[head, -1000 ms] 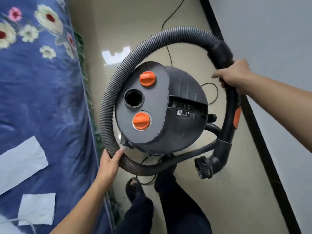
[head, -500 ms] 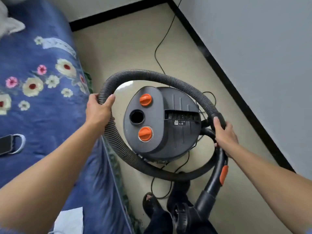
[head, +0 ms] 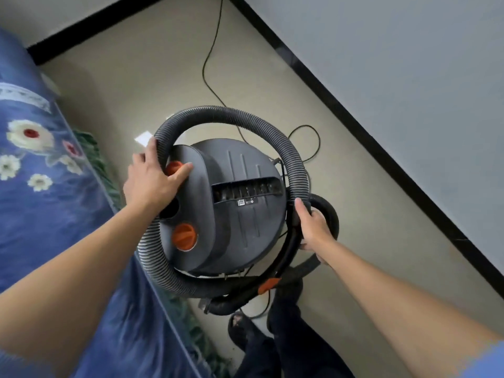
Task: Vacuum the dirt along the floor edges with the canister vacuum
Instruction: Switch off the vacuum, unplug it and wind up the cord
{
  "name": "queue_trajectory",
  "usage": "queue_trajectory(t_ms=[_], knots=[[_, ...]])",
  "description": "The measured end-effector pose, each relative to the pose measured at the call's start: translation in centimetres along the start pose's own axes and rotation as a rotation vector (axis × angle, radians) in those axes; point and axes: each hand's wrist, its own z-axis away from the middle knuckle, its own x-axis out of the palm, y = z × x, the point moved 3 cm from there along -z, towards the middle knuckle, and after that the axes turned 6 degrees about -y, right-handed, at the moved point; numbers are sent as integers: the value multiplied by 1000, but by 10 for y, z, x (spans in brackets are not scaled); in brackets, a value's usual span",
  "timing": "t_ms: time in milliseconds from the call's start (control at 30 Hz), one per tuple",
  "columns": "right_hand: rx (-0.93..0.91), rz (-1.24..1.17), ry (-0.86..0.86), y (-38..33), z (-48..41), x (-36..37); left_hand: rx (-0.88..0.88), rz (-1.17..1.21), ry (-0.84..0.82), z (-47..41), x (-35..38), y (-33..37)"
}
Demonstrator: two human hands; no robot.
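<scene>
The dark grey canister vacuum [head: 240, 192] with two orange knobs stands on the beige floor in the middle of the view. Its ribbed grey hose [head: 234, 113] loops all the way round the body. My left hand [head: 152, 178] holds the hose at the upper left, with its thumb stretched across the top orange knob [head: 172, 167]. At the canister's right side, my right hand [head: 313, 227] grips the black wand handle [head: 290, 246]. The wand, with an orange slider [head: 268, 285], curves down to the nozzle [head: 218, 306] near my feet.
A bed with a blue floral sheet [head: 41, 186] fills the left side, close to the canister. A black skirting [head: 381, 154] runs along the grey wall on the right. The black power cord [head: 210, 64] trails over the floor behind the vacuum. My sandalled feet [head: 242, 331] stand below it.
My left hand has moved along the hose towards the top orange knob, and the hose loop sits lower round the canister. My right hand stays on the wand handle.
</scene>
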Motion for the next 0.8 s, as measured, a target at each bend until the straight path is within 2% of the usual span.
queue_trajectory(t_ms=[133, 233, 400, 533, 800], knots=[[13, 193, 57, -24, -3, -4, 22, -164, -14, -1, 5, -5], [39, 330, 53, -39, -3, -9, -62, -222, -75, -3, 12, -19], [198, 170, -112, -44, -10, -19, -225, -124, -144, 3, 28, -38], [222, 309, -66, -47, -23, -19, -245, -62, -132, 1, 35, -45], [167, 476, 32, -62, -26, -4, -141, 21, -47, 4, 36, -44]])
